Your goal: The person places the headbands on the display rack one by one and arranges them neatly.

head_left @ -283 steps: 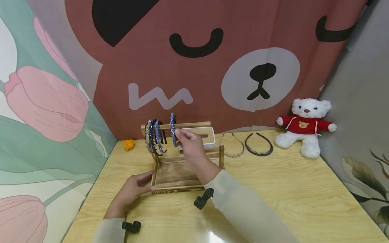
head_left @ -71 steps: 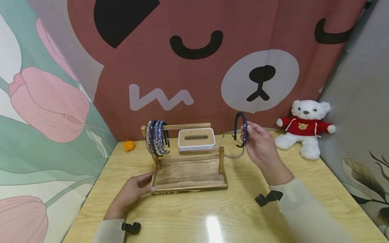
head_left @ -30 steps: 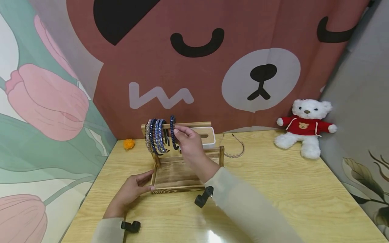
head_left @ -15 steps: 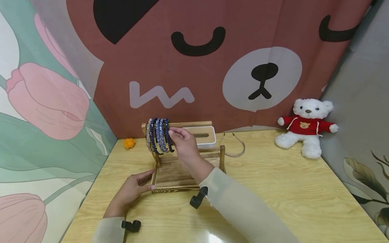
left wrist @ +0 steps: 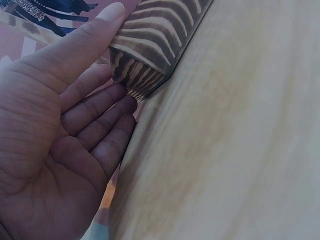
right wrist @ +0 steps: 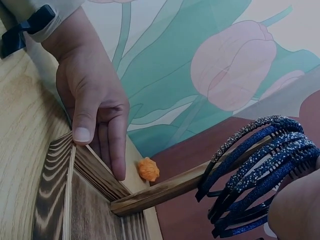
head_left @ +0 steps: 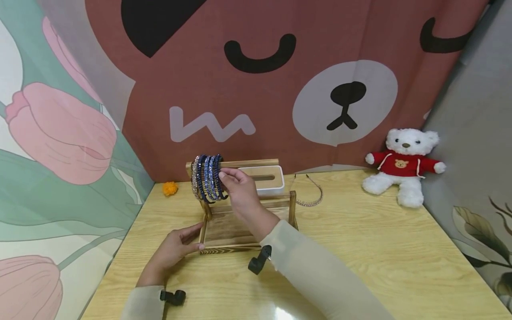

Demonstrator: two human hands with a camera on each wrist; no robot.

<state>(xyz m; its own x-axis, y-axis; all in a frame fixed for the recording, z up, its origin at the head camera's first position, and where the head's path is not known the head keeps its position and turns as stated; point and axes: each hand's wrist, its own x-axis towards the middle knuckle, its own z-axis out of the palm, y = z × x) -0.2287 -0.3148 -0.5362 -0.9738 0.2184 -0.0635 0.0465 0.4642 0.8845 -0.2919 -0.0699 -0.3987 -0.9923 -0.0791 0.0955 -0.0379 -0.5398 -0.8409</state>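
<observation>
A wooden headband stand [head_left: 232, 233] rests on the table, its upper bar running left to right. At the bar's left end hangs a close row of glittery headbands [head_left: 206, 180] in silver, blue and dark blue. My right hand [head_left: 244, 191] pinches the rightmost one, a dark blue headband [head_left: 219, 162], between thumb and fingers, up against the others. In the right wrist view the row of headbands spreads like a fan on the bar. My left hand [head_left: 174, 249] grips the front left corner of the stand's base, thumb on the striped wood [left wrist: 155, 30] and fingers along the side.
Behind the stand is a white tissue box [head_left: 272, 191] with a wooden top. A thin pinkish toothed headband [head_left: 314, 203] lies right of the stand. A white teddy bear [head_left: 404, 164] in red sits at the back right, an orange fluffy ball [head_left: 170, 189] at the back left.
My right hand lifted the dark blue headband from the table's right, brought it over the bar, and slid it left to the row. My left hand has stayed on the stand.
</observation>
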